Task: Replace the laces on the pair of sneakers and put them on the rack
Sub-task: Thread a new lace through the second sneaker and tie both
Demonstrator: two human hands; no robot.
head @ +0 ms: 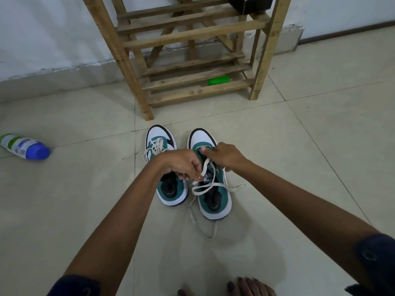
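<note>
Two white and teal sneakers stand side by side on the tiled floor, toes toward the wooden rack (130,67). The left sneaker (164,189) has its white lace threaded near the toe. On the right sneaker (213,201) a loose white lace (203,189) trails over the tongue and loops onto the floor behind the heel. My left hand (183,164) pinches this lace above the tongue. My right hand (224,155) holds the upper at the front eyelets, its thumb pressed on the lace there.
A green cylinder (218,80) lies on the rack's lowest shelf, and a black box (250,4) sits on an upper shelf. A white bottle with a blue cap (23,146) lies on the floor at the left. My toes (241,287) show at the bottom edge.
</note>
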